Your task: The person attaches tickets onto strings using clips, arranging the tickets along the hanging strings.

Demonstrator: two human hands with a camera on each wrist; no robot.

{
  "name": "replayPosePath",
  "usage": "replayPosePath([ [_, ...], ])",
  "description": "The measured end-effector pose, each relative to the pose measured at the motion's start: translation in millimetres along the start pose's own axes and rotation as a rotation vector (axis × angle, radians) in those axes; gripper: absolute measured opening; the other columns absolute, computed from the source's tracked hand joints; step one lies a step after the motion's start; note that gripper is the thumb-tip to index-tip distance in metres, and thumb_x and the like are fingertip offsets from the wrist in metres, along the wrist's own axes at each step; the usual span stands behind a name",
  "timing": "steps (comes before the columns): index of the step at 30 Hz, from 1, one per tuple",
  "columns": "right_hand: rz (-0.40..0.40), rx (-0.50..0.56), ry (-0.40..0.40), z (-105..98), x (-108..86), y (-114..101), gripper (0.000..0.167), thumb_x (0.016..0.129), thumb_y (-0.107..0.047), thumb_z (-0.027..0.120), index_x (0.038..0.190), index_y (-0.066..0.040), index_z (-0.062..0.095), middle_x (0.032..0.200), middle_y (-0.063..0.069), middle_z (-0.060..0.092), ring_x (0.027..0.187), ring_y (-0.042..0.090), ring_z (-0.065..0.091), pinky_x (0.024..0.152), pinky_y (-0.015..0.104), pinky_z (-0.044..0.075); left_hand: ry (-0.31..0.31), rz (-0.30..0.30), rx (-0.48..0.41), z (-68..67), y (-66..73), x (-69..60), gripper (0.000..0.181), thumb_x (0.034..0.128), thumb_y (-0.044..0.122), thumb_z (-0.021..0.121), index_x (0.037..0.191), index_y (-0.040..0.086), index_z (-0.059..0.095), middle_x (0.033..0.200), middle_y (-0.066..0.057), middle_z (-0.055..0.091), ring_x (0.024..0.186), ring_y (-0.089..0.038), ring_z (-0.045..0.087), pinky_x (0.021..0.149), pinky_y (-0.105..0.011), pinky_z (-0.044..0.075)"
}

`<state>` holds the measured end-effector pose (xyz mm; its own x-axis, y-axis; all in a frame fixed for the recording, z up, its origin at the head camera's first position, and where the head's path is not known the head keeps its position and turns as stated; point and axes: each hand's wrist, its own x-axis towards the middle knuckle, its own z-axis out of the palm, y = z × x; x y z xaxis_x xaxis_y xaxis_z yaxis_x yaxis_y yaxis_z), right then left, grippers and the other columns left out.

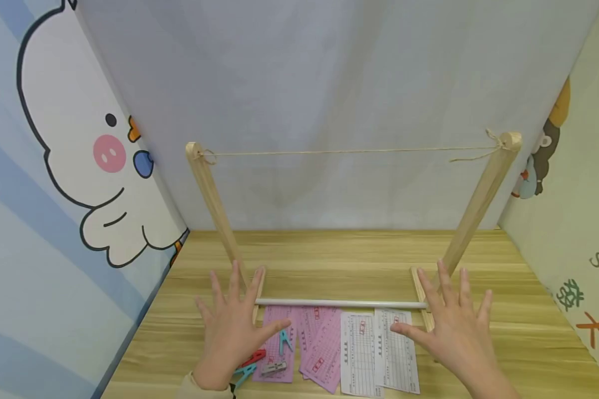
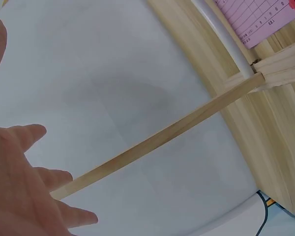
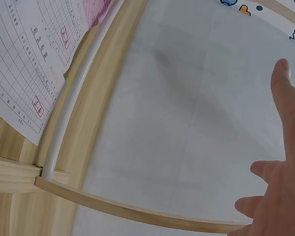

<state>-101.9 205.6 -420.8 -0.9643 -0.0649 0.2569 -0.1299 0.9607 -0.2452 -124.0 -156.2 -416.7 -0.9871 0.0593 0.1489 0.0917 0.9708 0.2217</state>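
My left hand (image 1: 234, 332) is spread with straight fingers in front of the left post (image 1: 212, 199) of a wooden frame, holding nothing. Spread the same way, my right hand (image 1: 454, 332) hovers before the right post (image 1: 479, 205). A thin string (image 1: 329, 151) is tied between the post tops, and a white rod (image 1: 339, 303) joins the bases. Below the rod lie overlapping pink printed slips (image 1: 324, 354) and two white printed slips (image 1: 361, 360) with red stamps. Beside the left hand are a grey clothespin (image 1: 273, 368), a red clothespin (image 1: 253, 358) and teal clothespins (image 1: 285, 342).
The wood-grain table (image 1: 329, 249) meets a pale cloth backdrop (image 1: 329, 83) behind the frame. A cartoon-printed panel (image 1: 75, 111) stands at the left, and a pale printed panel (image 1: 579, 221) at the right.
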Motion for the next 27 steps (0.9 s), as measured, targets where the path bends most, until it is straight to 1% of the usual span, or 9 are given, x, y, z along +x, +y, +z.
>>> replayPosePath([
  [3, 0.007, 0.04, -0.022, 0, -0.6, 0, 0.108, 0.079, -0.074, 0.063, 0.16, -0.023, 0.013, 0.167, 0.01, -0.007, 0.15, 0.044, -0.015, 0.108, 0.072, -0.017, 0.007, 0.007, -0.005, 1.1, -0.2, 0.2, 0.108, 0.072, 0.086, 0.056, 0.158, 0.037, 0.014, 0.167, -0.014, -0.001, 0.145, -0.058, -0.006, 0.1, -0.083, 0.005],
  [5, 0.014, 0.089, -0.046, 0, -0.8, 0, 0.107, 0.081, -0.071, 0.063, 0.16, -0.022, 0.011, 0.166, 0.01, -0.01, 0.15, 0.044, -0.017, 0.109, 0.071, -0.016, 0.015, 0.018, -0.002, 2.7, -0.2, 0.4, 0.108, 0.0728, 0.085, 0.057, 0.159, 0.035, 0.015, 0.166, -0.015, 0.003, 0.145, -0.058, -0.003, 0.101, -0.083, 0.008],
  [10, 0.037, 0.225, -0.077, -1, -1.5, 1, 0.103, 0.086, -0.063, 0.065, 0.161, -0.023, 0.007, 0.166, 0.01, -0.011, 0.15, 0.045, -0.014, 0.111, 0.075, -0.003, 0.033, 0.034, -0.025, 8.8, 0.7, -0.2, 0.108, 0.0751, 0.079, 0.061, 0.16, 0.033, 0.012, 0.165, -0.018, 0.01, 0.145, -0.058, 0.002, 0.101, -0.081, 0.011],
  [15, 0.052, 0.307, -0.061, 3, -2.6, 3, 0.098, 0.089, -0.055, 0.066, 0.161, -0.026, 0.007, 0.167, 0.009, -0.006, 0.151, 0.044, -0.007, 0.102, 0.082, 0.011, 0.055, 0.024, -0.073, 14.3, 2.6, -1.9, 0.107, 0.0773, 0.073, 0.065, 0.16, 0.033, 0.011, 0.165, -0.017, 0.011, 0.145, -0.058, 0.006, 0.102, -0.079, 0.013],
  [17, 0.062, 0.34, -0.056, 4, -3.3, 5, 0.095, 0.09, -0.052, 0.066, 0.161, -0.025, 0.009, 0.167, 0.009, -0.003, 0.151, 0.046, -0.004, 0.097, 0.084, 0.015, 0.064, 0.02, -0.087, 16.2, 2.6, -2.5, 0.106, 0.0781, 0.072, 0.066, 0.16, 0.034, 0.01, 0.165, -0.017, 0.011, 0.145, -0.058, 0.007, 0.103, -0.079, 0.013],
  [19, 0.074, 0.39, -0.038, 6, -3.8, 7, 0.091, 0.092, -0.047, 0.066, 0.16, -0.024, 0.011, 0.167, 0.011, 0.001, 0.151, 0.047, 0.001, 0.095, 0.085, 0.016, 0.076, 0.017, -0.102, 18.5, 1.7, -2.5, 0.105, 0.0787, 0.071, 0.066, 0.159, 0.035, 0.01, 0.165, -0.016, 0.011, 0.144, -0.059, 0.009, 0.103, -0.078, 0.014],
  [22, 0.092, 0.472, -0.004, 9, -4.0, 10, 0.086, 0.094, -0.041, 0.065, 0.16, -0.021, 0.015, 0.166, 0.013, 0.009, 0.147, 0.052, 0.01, 0.096, 0.084, 0.018, 0.094, 0.015, -0.114, 22.4, 0.0, -1.7, 0.103, 0.0795, 0.072, 0.064, 0.159, 0.036, 0.01, 0.165, -0.016, 0.013, 0.144, -0.059, 0.011, 0.103, -0.078, 0.017],
  [24, 0.098, 0.519, 0.034, 12, -3.4, 13, 0.082, 0.095, -0.036, 0.065, 0.159, -0.018, 0.018, 0.165, 0.016, 0.015, 0.145, 0.055, 0.018, 0.098, 0.082, 0.02, 0.099, 0.011, -0.125, 25.0, -1.4, -1.3, 0.102, 0.0799, 0.072, 0.064, 0.159, 0.036, 0.011, 0.165, -0.017, 0.014, 0.143, -0.059, 0.013, 0.104, -0.078, 0.018],
  [27, 0.125, 0.554, 0.065, 15, -2.9, 14, 0.077, 0.096, -0.032, 0.065, 0.158, -0.012, 0.024, 0.161, 0.021, 0.023, 0.139, 0.057, 0.027, 0.098, 0.08, 0.024, 0.11, 0.003, -0.138, 29.0, -2.9, -0.8, 0.099, 0.0809, 0.071, 0.064, 0.159, 0.033, 0.017, 0.163, -0.018, 0.019, 0.142, -0.06, 0.018, 0.104, -0.078, 0.022],
])
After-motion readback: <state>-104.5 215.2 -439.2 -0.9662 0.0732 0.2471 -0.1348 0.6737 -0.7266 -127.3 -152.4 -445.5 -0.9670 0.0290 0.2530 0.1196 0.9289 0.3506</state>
